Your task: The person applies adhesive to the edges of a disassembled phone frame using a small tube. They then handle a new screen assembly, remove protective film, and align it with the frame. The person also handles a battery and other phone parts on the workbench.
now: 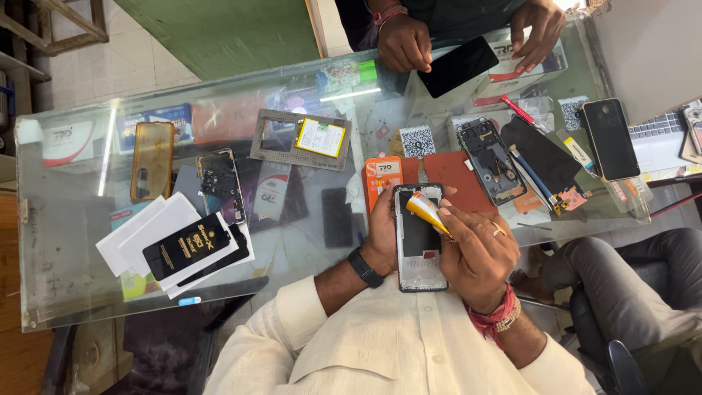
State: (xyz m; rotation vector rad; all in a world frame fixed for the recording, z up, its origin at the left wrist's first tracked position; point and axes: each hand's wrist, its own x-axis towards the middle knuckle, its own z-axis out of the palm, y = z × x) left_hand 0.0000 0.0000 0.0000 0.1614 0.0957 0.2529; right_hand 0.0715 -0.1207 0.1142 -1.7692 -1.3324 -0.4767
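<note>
The big glass-topped counter [66,241] fills my view, cluttered with phone parts. Over at ten o'clock sits an amber translucent phone case [152,160], and at eight o'clock a stack of white paper slips with a black rectangular card on top [186,246]. At twelve o'clock lies a grey metal phone frame carrying a yellow-edged white battery [300,139]. At one o'clock rests an opened phone body with its circuitry showing [491,161], and farther out at two o'clock a black smartphone lying camera side up [610,139]. Across the counter another person's hands [404,42] rest beside a black glass panel [457,66].

Dead centre, my left hand [382,232] wraps the left edge of a silver-rimmed, opened phone chassis with a dark interior [418,238], gripping it upright over the counter's near edge. My right hand [477,247] is pinched around a small yellow and white glue tube [426,211], its end lying over the chassis' upper part.
</note>
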